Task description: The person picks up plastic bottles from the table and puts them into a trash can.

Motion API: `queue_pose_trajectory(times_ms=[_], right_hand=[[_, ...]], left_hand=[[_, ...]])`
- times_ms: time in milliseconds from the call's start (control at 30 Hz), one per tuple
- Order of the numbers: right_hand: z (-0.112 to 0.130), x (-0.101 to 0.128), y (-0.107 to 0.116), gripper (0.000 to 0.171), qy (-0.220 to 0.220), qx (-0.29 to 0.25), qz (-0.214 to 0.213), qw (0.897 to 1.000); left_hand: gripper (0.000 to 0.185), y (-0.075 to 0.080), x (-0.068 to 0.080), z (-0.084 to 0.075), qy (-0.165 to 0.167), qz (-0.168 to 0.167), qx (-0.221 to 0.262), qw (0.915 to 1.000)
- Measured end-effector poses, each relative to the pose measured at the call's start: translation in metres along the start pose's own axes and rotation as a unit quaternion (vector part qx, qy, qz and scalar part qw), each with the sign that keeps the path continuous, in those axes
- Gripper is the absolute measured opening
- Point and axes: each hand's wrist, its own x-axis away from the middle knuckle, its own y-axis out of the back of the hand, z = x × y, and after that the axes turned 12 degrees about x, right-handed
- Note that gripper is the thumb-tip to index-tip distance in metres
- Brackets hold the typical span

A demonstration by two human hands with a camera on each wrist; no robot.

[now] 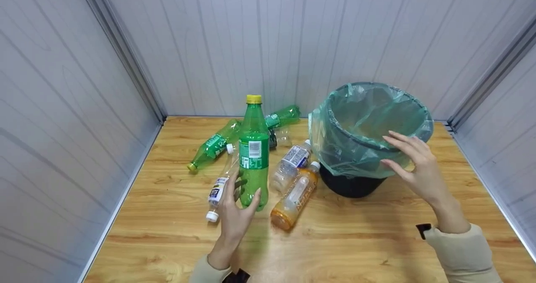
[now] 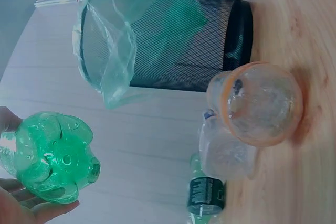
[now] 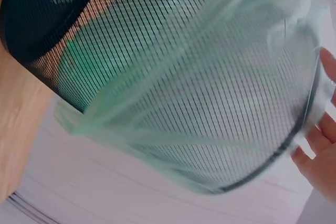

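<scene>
A green plastic bottle (image 1: 253,153) with a yellow cap stands upright above the table in my left hand (image 1: 234,222). Fingers and thumb grip it around its lower part, and its lobed base faces the left wrist camera. My right hand (image 1: 418,170) is at the near right rim of a black mesh trash bin (image 1: 351,186), fingers extended and spread from the thumb. A pale green plastic bag (image 1: 335,149) lines the bin and folds over its rim. Through the mesh, in the right wrist view, the bag's green lower part (image 3: 94,66) shows.
Left of the bin lie an orange-labelled bottle (image 1: 295,199), a clear bottle (image 1: 289,168) and another clear bottle with a white cap (image 1: 217,191). Green bottles (image 1: 211,147) lie farther back. Pale panel walls (image 1: 251,44) enclose the wooden table (image 1: 167,241) at back and sides.
</scene>
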Motion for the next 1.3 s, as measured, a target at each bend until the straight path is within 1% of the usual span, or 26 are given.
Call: queue_pose_trajectory(times_ms=[133, 200, 367, 433, 500, 567, 700, 833, 933, 1067, 1200, 1233, 1300], right_hand=[[-0.004, -0.003, 0.011, 0.051, -0.012, 0.006, -0.006, 1.000], [-0.007, -0.006, 0.016, 0.049, -0.013, 0.010, -0.011, 1.000], [-0.016, -0.014, 0.027, 0.045, -0.021, 0.021, -0.020, 0.999], [-0.019, -0.018, 0.031, 0.040, -0.050, 0.038, -0.017, 0.998], [-0.023, -0.022, 0.034, 0.034, -0.094, 0.062, -0.013, 0.994], [-0.028, -0.027, 0.036, 0.033, -0.150, 0.085, -0.002, 0.985], [-0.041, -0.036, 0.037, 0.043, -0.254, 0.121, 0.034, 0.959], [-0.056, -0.043, 0.033, 0.054, -0.326, 0.138, 0.081, 0.932], [-0.067, -0.047, 0.030, 0.061, -0.361, 0.143, 0.116, 0.914], [-0.077, -0.051, 0.026, 0.065, -0.390, 0.140, 0.145, 0.898], [-0.085, -0.054, 0.022, 0.063, -0.418, 0.138, 0.167, 0.883], [-0.087, -0.055, 0.021, 0.061, -0.421, 0.139, 0.170, 0.880], [-0.090, -0.056, 0.018, 0.055, -0.422, 0.141, 0.172, 0.879]], left_hand=[[0.064, -0.004, -0.005, -0.007, -0.008, 0.010, 0.001, 0.9999], [0.064, -0.006, -0.008, -0.010, -0.015, 0.016, 0.010, 0.9997], [0.063, -0.013, -0.016, -0.017, -0.050, 0.026, 0.034, 0.9978], [0.064, -0.016, -0.021, -0.019, -0.065, 0.032, 0.040, 0.9966], [0.064, -0.019, -0.026, -0.023, -0.079, 0.041, 0.042, 0.9952], [0.065, -0.023, -0.032, -0.028, -0.095, 0.054, 0.043, 0.9931], [0.065, -0.033, -0.044, -0.038, -0.135, 0.079, 0.037, 0.9870], [0.066, -0.043, -0.054, -0.044, -0.157, 0.096, 0.030, 0.9825], [0.066, -0.049, -0.059, -0.047, -0.159, 0.110, 0.024, 0.9808], [0.065, -0.054, -0.067, -0.050, -0.159, 0.128, 0.006, 0.9790], [0.064, -0.059, -0.077, -0.053, -0.168, 0.144, -0.009, 0.9752], [0.064, -0.061, -0.080, -0.054, -0.173, 0.147, -0.012, 0.9738], [0.064, -0.065, -0.087, -0.057, -0.184, 0.154, -0.014, 0.9706]])
